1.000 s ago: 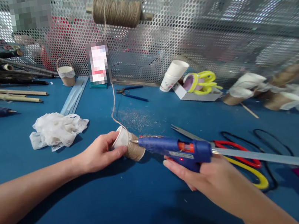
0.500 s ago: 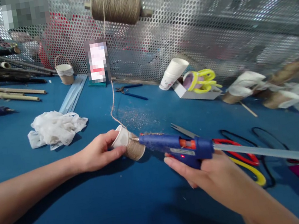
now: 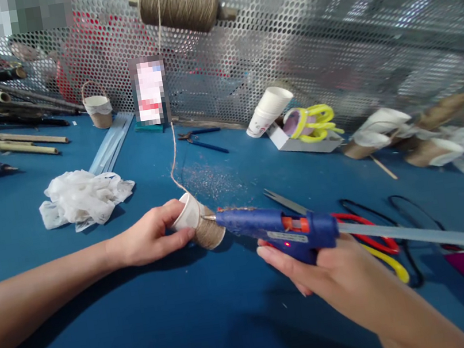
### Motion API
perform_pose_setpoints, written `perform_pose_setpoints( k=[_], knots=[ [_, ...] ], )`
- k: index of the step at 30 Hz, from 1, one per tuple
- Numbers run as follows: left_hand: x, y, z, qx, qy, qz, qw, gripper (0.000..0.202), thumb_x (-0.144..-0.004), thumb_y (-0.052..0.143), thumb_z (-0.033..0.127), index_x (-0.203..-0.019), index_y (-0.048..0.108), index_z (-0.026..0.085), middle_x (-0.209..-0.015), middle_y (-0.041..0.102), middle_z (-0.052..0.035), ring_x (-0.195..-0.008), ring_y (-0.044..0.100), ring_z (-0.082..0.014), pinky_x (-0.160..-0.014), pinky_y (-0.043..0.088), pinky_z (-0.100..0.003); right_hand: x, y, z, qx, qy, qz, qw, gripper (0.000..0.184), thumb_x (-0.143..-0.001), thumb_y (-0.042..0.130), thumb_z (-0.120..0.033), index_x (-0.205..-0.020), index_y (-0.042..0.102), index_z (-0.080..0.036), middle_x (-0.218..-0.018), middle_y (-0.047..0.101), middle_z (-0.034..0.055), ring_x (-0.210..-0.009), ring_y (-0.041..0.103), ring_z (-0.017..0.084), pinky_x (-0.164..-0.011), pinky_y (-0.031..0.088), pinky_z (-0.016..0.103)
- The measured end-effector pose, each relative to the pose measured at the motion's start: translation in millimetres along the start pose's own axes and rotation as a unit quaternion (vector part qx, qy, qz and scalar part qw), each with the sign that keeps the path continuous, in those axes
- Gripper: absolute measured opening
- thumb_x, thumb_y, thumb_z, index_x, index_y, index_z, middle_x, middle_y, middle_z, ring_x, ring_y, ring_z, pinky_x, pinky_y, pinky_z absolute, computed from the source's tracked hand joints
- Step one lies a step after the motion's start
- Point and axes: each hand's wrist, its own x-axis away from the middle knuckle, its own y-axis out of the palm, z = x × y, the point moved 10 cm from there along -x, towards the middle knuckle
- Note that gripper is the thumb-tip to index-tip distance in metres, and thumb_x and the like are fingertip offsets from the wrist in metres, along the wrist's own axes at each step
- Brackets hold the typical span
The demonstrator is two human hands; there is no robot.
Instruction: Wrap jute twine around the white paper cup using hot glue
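A white paper cup [image 3: 211,233], its lower part wound with brown twine, lies tilted in my left hand [image 3: 151,233], thumb and fingers closed about its rim end. My right hand [image 3: 321,274] grips a blue hot glue gun [image 3: 265,222] with a red light lit and a clear glue stick [image 3: 424,232] out of its back. The metal nozzle is at the cup's side, by the edge of the winding. From the cup a strand of twine [image 3: 175,153] runs up to a large twine spool [image 3: 178,4] on the mesh wall.
Scissors [image 3: 284,201] with red and yellow handles lie partly behind the glue gun. White lace [image 3: 85,197], glue sticks [image 3: 111,142], a small basket [image 3: 100,113], blue pliers [image 3: 205,142] and stacked cups [image 3: 270,111] stand farther back. Several twine-wrapped cups [image 3: 433,151] lie at right.
The view has shifted slightly. Both hands keep their grip, and the glue gun's nozzle stays at the twine-wound cup.
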Motion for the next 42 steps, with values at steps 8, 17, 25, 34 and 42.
perform_pose_setpoints(
  k=[8,17,25,34,42],
  knots=[
    [-0.1,0.1,5.5,-0.020,0.016,-0.003,1.000,0.018,-0.083,0.046,0.024,-0.093,0.053,0.011,-0.084,0.053,-0.0045,-0.077,0.051,-0.0145,-0.071,0.046,-0.026,-8.4,3.4,9.2,-0.031,0.034,-0.018,0.999,0.050,-0.082,0.047,-0.045,-0.039,0.033,-0.024,-0.049,0.059,-0.0012,-0.050,0.060,0.014,-0.049,0.049,0.024],
    [-0.6,1.6,6.9,-0.022,0.023,-0.009,0.999,0.017,-0.083,0.045,0.023,-0.093,0.052,0.011,-0.086,0.054,-0.0055,-0.079,0.052,-0.0149,-0.072,0.047,-0.027,-4.6,6.5,8.5,-0.046,0.036,-0.050,0.997,0.049,-0.082,0.047,-0.046,-0.041,0.034,-0.024,-0.049,0.058,-0.0015,-0.056,0.062,0.015,-0.051,0.049,0.024],
    [-0.7,0.3,10.4,-0.031,0.028,-0.006,0.999,0.016,-0.082,0.045,0.023,-0.089,0.053,0.011,-0.083,0.052,-0.0045,-0.075,0.051,-0.0146,-0.069,0.047,-0.026,-5.4,7.4,12.8,-0.070,0.081,-0.042,0.993,0.049,-0.081,0.049,-0.046,-0.041,0.032,-0.024,-0.041,0.047,-0.0036,-0.041,0.051,0.011,-0.042,0.045,0.022],
    [-0.2,-0.4,2.2,-0.030,-0.001,0.005,1.000,0.020,-0.083,0.046,0.026,-0.095,0.053,0.011,-0.088,0.056,-0.0058,-0.080,0.054,-0.0160,-0.072,0.047,-0.027,-2.8,-3.0,-2.5,0.007,0.001,0.000,1.000,0.040,-0.081,0.050,-0.044,-0.046,0.043,-0.027,-0.039,0.054,-0.0044,-0.046,0.058,0.015,-0.060,0.050,0.029],
    [0.0,0.9,-2.5,-0.007,-0.012,0.000,1.000,0.028,-0.084,0.045,0.028,-0.104,0.052,0.009,-0.094,0.060,-0.0080,-0.086,0.056,-0.0179,-0.076,0.048,-0.030,2.4,0.4,-2.0,0.043,0.008,0.006,0.999,0.033,-0.083,0.047,-0.045,-0.058,0.059,-0.027,-0.029,0.044,-0.0084,-0.029,0.046,0.013,-0.040,0.038,0.028]
  ],
)
